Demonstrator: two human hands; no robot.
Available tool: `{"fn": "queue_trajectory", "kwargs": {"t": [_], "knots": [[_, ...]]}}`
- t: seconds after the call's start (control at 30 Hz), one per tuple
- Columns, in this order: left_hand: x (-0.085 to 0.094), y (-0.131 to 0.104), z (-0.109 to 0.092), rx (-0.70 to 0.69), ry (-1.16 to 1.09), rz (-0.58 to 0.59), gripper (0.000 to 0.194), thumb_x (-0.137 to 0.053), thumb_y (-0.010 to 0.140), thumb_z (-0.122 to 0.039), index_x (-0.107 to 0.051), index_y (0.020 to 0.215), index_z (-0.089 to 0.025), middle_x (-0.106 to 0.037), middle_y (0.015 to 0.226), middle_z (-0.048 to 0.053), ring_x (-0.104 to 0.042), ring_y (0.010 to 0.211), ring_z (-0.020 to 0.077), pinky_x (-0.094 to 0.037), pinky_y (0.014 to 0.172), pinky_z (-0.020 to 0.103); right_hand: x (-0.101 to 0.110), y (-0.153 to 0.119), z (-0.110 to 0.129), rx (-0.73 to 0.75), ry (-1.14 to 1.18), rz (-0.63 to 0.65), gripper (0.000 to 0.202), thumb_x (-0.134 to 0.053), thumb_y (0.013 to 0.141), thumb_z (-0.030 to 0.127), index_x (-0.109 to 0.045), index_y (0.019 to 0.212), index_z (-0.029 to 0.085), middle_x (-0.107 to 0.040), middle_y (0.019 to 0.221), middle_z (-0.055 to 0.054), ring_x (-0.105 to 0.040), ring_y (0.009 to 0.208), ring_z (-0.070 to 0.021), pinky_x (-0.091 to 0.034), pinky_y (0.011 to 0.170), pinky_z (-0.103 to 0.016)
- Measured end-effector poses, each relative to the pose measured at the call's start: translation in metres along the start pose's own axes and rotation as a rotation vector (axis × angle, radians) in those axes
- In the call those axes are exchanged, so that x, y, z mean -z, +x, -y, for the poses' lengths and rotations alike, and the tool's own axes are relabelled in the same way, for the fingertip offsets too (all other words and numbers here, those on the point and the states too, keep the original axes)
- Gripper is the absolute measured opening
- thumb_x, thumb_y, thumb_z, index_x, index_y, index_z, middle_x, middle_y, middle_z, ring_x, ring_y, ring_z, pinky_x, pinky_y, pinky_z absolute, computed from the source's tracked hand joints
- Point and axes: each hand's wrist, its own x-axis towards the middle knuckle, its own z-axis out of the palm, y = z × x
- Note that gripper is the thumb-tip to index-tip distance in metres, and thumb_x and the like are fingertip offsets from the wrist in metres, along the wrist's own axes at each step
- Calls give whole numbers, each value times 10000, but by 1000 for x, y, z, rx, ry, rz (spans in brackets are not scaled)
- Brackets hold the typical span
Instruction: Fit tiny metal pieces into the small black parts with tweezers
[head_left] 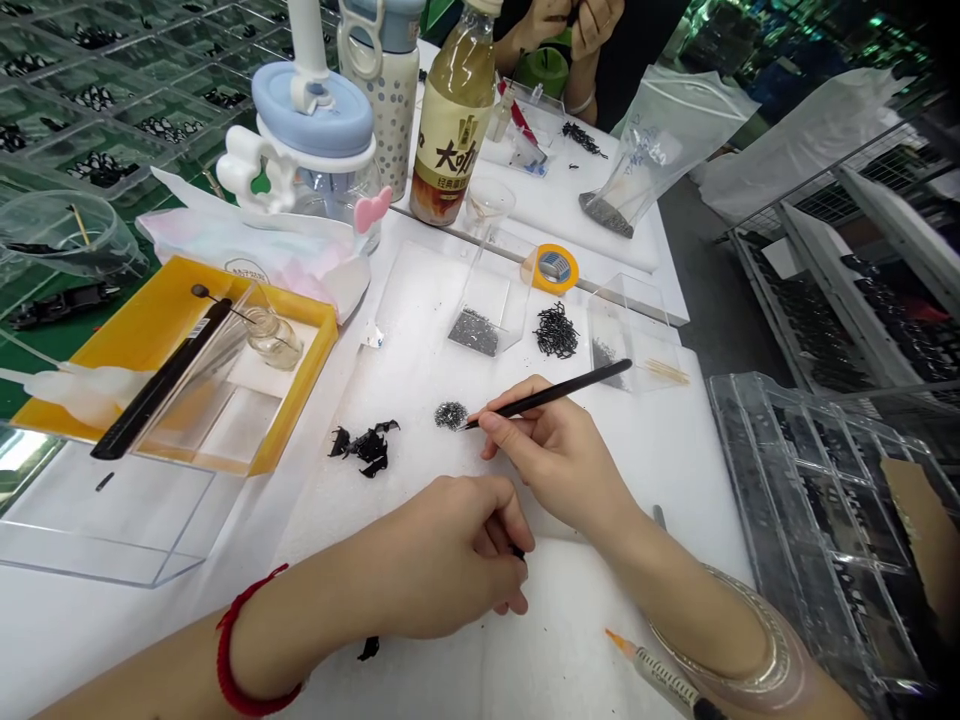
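My right hand is closed round black tweezers, whose tip touches the edge of a small pile of tiny dark parts. Nearer to me, my left hand is closed on a small black part, mostly hidden by the fingers. Left of the tiny pile lie several black plastic pieces on the white foam sheet. Another black piece shows below my left wrist. A pen-like tool with an orange tip lies by my right forearm.
A yellow tray with a glass jar stands left. Farther back are a bottle, a blue-lidded cup, yellow tape, black parts and clear boxes. Another person's hands show behind. Clear trays stand right.
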Motion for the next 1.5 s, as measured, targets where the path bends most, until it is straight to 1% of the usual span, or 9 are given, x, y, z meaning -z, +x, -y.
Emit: {"fn": "queue_trajectory", "kwargs": {"t": [0.33,0.53,0.67,0.8,0.9,0.97,1.03,1.23,1.5], "knots": [[0,-2,0,-2,16,1,104,-503,750,-167,-502,841,-217,-740,798,52,-674,782,220,-508,699,368,-1,2,0,13,-14,-8,149,-670,837,265,-569,845,156,-640,764,1,-631,573,-69,-484,507,-168],[-1,-1,-2,3,1,-7,112,-511,739,-163,-509,837,-216,-742,798,59,-670,780,233,-502,692,380,-1,1,1,7,-11,3,160,-673,837,273,-571,844,149,-645,786,-11,-590,534,-55,-352,370,-163],[-1,-1,2,-4,-37,-29,99,-524,741,-163,-515,826,-213,-730,762,47,-672,749,228,-503,687,382,-1,1,1,12,21,-3,166,-677,841,275,-567,837,151,-648,782,-7,-572,517,-47,-379,398,-178],[1,-1,1,-35,-104,-145,71,-531,785,-184,-515,848,-212,-697,728,13,-681,761,194,-502,722,346,5,2,-2,118,233,-26,139,-647,877,281,-553,846,184,-541,613,76,-476,461,-32,-503,551,-237],[6,-1,-4,-93,-176,-358,62,-542,826,-208,-536,888,-207,-655,731,-20,-668,739,129,-499,737,272,10,0,-4,193,411,-24,126,-600,915,278,-534,835,204,-396,532,114,-349,425,-26,-529,616,-280],[9,-2,-8,-167,-238,-487,89,-581,835,-223,-592,922,-209,-651,737,-32,-657,726,102,-497,721,226,12,-3,-5,225,437,-18,123,-573,933,278,-529,840,209,-372,541,109,-346,438,-31,-517,617,-274],[11,-3,-10,-247,-275,-556,105,-626,832,-234,-641,935,-221,-666,742,-37,-652,718,87,-501,708,195,11,-7,-6,262,389,-23,108,-557,943,287,-535,867,213,-369,567,101,-372,457,-33,-511,642,-273],[12,-3,-11,-296,-244,-591,95,-679,828,-224,-689,919,-248,-692,743,-53,-662,708,53,-504,689,122,7,-13,-6,322,281,-30,78,-540,948,307,-532,933,231,-513,811,43,-588,641,-49,-499,634,-232],[12,-3,-11,-297,-249,-593,91,-676,827,-177,-688,903,-227,-696,702,-58,-663,691,47,-510,688,105,8,-12,-7,350,227,-10,46,-541,950,278,-538,937,234,-540,789,57,-552,625,-34,-451,585,-207]]}}
